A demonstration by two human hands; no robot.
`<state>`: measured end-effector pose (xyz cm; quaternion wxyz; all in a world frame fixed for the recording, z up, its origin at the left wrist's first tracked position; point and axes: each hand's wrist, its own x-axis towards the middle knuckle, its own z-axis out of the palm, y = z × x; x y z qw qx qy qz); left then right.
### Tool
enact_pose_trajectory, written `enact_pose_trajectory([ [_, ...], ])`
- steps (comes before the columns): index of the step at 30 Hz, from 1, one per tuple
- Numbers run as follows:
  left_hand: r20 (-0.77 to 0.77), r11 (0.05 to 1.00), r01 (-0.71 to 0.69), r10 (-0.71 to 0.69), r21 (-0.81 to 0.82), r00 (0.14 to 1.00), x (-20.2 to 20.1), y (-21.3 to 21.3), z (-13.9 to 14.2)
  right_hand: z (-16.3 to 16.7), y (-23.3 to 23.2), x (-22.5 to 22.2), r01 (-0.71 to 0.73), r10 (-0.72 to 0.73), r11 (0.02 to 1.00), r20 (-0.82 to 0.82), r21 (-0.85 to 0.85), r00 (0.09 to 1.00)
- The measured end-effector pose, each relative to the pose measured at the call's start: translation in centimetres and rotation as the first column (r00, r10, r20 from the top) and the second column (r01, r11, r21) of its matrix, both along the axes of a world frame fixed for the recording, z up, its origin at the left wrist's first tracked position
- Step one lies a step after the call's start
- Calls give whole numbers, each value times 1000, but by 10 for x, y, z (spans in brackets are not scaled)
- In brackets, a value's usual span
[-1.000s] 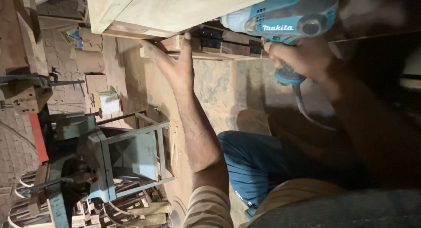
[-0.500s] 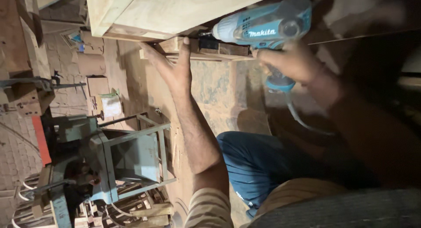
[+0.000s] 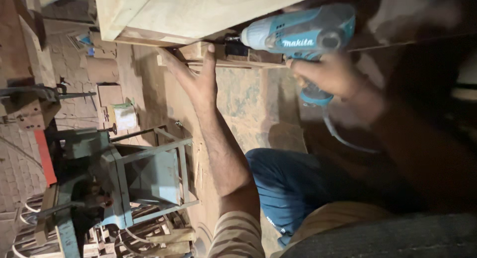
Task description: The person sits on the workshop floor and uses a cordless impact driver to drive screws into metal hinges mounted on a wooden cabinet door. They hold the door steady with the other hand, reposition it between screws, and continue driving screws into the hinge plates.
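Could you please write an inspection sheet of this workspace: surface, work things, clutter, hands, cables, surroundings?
Surface: a pale plywood panel with a wooden frame piece under its edge.
Job's things: a teal power drill, its bit at the frame piece.
Clutter: small cardboard boxes and a pale container on the brick floor.
Grippers: left hand flat against the frame piece; right hand grips the drill handle.
Cables: the drill's cord hangs from the handle.
Surroundings: a green metal machine stand, wood offcuts, dim light at the right.
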<state>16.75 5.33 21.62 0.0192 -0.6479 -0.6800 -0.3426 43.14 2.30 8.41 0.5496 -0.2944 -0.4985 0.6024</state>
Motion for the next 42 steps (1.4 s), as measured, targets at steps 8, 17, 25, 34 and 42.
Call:
enact_pose_trajectory([
  [8,55,999,40,-41,12,998,-3,0,-2,-31,8,19,-111,121,978,46,-178,992],
  [17,-5,1000,0,0,13,1000,-15,2,-9,-119,43,100,105,-110,994,300,31,948],
  [25,-243,993,53,-27,102,970,-79,3,-32,-146,24,163,237,-200,934,159,-268,967],
  [34,12,855,269,-306,443,952,69,-42,-91,-140,17,180,288,-286,882,61,-372,956],
  [42,200,943,332,-331,31,922,155,53,-236,-127,14,168,315,-357,865,-35,-391,934],
])
